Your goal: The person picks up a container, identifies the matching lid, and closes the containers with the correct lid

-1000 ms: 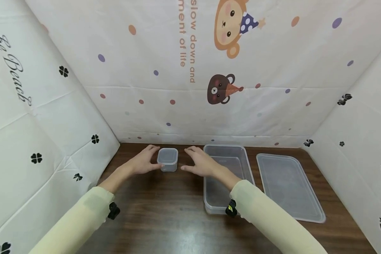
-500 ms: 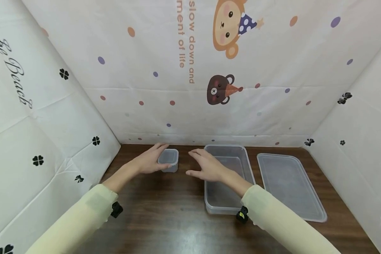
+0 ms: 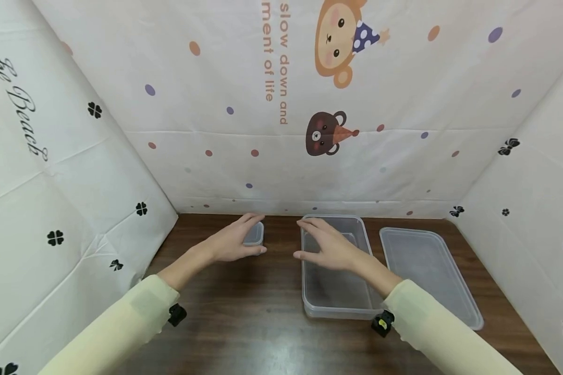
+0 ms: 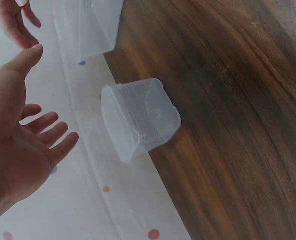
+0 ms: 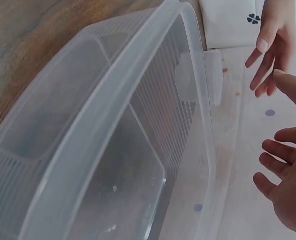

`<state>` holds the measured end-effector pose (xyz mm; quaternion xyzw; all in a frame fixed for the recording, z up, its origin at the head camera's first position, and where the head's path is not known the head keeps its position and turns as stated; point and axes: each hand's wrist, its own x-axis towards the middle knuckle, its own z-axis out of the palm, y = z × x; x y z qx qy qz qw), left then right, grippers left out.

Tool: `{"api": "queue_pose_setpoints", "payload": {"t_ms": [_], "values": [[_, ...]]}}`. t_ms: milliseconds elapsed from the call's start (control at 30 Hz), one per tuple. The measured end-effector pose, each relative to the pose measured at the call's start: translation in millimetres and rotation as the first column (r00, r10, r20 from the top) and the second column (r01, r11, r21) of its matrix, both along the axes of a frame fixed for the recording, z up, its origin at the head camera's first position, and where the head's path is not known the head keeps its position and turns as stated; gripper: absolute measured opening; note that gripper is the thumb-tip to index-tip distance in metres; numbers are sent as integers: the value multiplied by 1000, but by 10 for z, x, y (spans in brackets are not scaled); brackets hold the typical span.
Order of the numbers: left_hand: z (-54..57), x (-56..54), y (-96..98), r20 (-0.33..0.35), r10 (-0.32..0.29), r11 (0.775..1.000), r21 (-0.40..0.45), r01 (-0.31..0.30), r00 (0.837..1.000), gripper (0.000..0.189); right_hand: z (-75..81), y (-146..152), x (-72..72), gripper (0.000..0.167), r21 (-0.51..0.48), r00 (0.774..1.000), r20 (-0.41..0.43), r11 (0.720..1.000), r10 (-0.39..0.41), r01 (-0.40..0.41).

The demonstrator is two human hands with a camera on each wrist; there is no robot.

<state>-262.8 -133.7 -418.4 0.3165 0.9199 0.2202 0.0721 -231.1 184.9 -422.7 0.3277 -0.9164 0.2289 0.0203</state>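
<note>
A small clear plastic container with its lid on (image 3: 254, 235) stands on the table near the back edge. My left hand (image 3: 233, 241) hovers over it with relaxed fingers and covers part of it in the head view. A gap shows between that hand and the small container (image 4: 140, 117) in the left wrist view. To the right, my right hand (image 3: 330, 246) hangs over the large clear lidless container (image 3: 330, 312), fingers loosely spread, holding nothing. The right wrist view shows this hand (image 5: 290, 165) apart from the large container's rim (image 5: 95, 130).
A large flat clear lid (image 3: 427, 276) lies on the brown wooden table (image 3: 234, 323), right of the large container. White printed cloth (image 3: 206, 120) hangs along the back, with more on the left and right sides.
Both hands have shifted right. The left hand has gone from beside the small container to over it; the right hand has moved farther over the large container. The containers and the lid stay put.
</note>
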Motion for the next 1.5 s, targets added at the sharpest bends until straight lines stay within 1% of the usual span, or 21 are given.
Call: {"api": "queue_pose_setpoints", "payload": {"t_ms": [233, 400, 600, 733, 933, 1000, 1133, 1233, 1333, 1500], "values": [[-32, 58, 85, -1, -14, 1000, -7, 14, 1000, 89, 31, 90, 31, 88, -3, 1000, -18, 1000, -5, 5], [-56, 88, 141, 1, -30, 999, 11, 30, 1000, 88, 32, 165, 64, 88, -3, 1000, -25, 1000, -15, 15], [-63, 127, 180, 16, -52, 999, 18, 51, 999, 89, -12, 296, 121, 89, -9, 999, -28, 1000, -17, 17], [-71, 134, 219, 18, -62, 998, 20, 61, 998, 90, -54, 409, 168, 89, -13, 1000, -22, 1000, -21, 21], [-55, 126, 356, -11, -87, 995, 37, 87, 996, 90, -64, 552, 214, 88, -13, 998, -19, 998, -54, 53], [-35, 136, 407, -6, -83, 995, 47, 83, 997, 90, -49, 582, 219, 87, -17, 998, -15, 998, -60, 60], [-31, 145, 502, 5, -78, 995, 68, 77, 997, 90, -29, 646, 224, 88, -9, 997, -19, 997, -75, 74], [-34, 146, 566, -3, -79, 995, 65, 79, 997, 91, -16, 697, 231, 88, -4, 996, -25, 996, -86, 86], [-37, 144, 632, -16, -87, 995, 54, 87, 996, 91, -5, 749, 250, 88, -19, 995, -22, 995, -97, 97], [-36, 136, 726, -9, -102, 994, 35, 102, 995, 92, -7, 849, 308, 86, -39, 993, -20, 992, -119, 118]]}}
